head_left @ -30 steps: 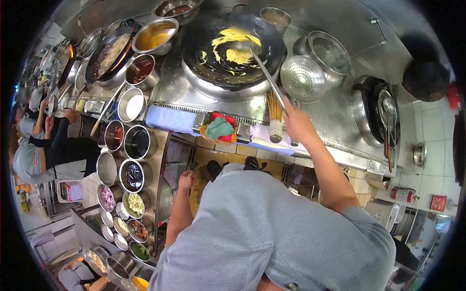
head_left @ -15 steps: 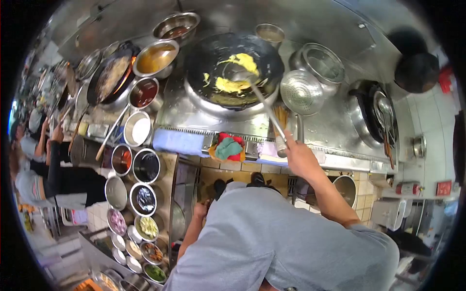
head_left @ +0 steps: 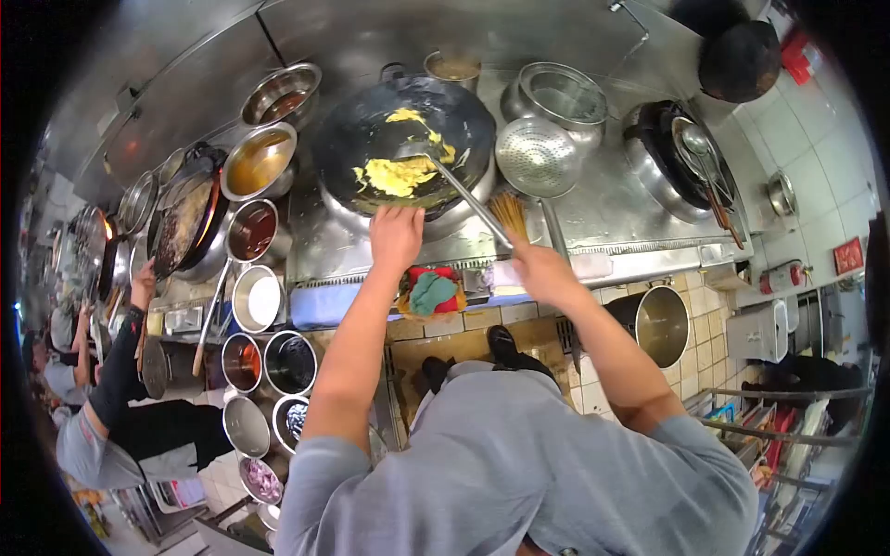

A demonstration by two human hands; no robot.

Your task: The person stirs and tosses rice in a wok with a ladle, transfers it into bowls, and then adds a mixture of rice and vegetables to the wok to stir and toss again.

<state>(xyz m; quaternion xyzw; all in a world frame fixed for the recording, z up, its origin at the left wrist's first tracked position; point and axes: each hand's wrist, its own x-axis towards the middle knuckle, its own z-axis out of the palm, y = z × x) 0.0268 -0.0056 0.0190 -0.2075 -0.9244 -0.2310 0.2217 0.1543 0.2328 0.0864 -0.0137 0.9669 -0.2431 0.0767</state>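
Left arm (head_left: 350, 347): one, reaching forward, forearm bare. Left hand (head_left: 397, 235): one, back uppermost, wrist nearly straight, fingertips hidden. Right arm (head_left: 619, 357): one, bent at elbow, forearm bare, slanting forward and inward. Right hand (head_left: 545, 273): one, fingers curled in a grip, nearer the torso (head_left: 519, 454) than the left.

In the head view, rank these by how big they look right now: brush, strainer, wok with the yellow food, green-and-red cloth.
Largest to smallest:
1. Wok
2. Strainer
3. Cloth
4. Brush, by its visible part only; the right hand hides some, so its full size is unsure.
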